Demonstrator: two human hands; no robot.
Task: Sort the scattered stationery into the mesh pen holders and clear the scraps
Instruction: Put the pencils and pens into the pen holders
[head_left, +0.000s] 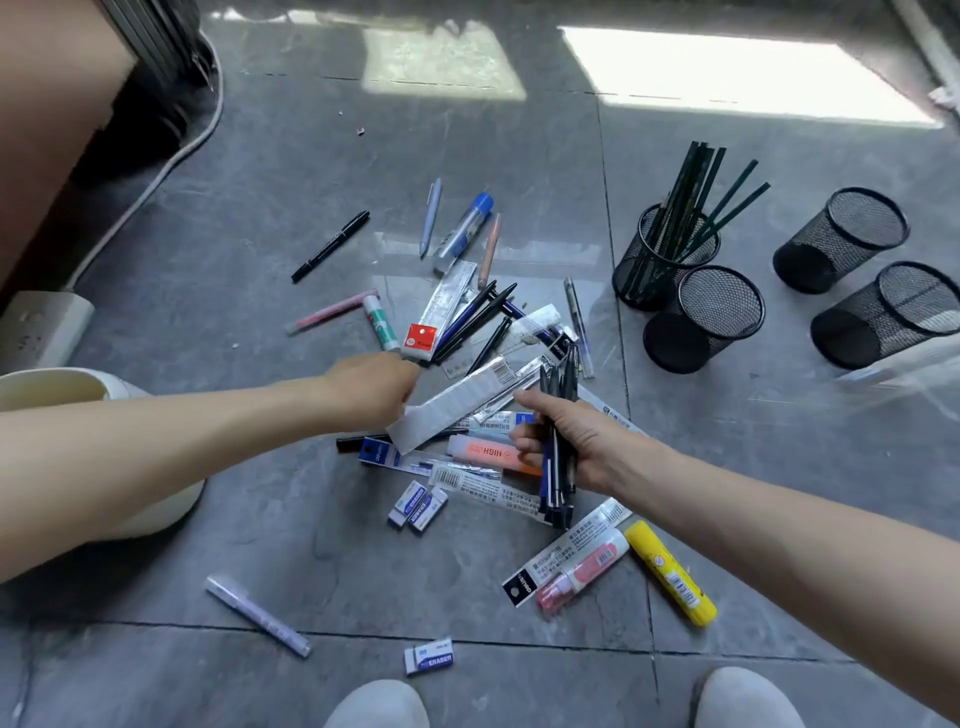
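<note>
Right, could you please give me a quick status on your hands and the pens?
Right hand grips bundle of dark pens. Left hand at the pile, grip blurred. Long white packet lies across loose items beneath.

floor: grey tiles (260, 530) | left: white power strip (41, 327), white cable (171, 161) | top-left: brown box (47, 104)

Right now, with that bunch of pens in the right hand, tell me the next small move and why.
Probably carry the right hand across to the nearest mesh holder and drop its dark pens in. The hand grips a full bunch, and that holder looks empty and stands open beside the holder of pencils. The left hand is over the pile, too blurred to judge.
</note>
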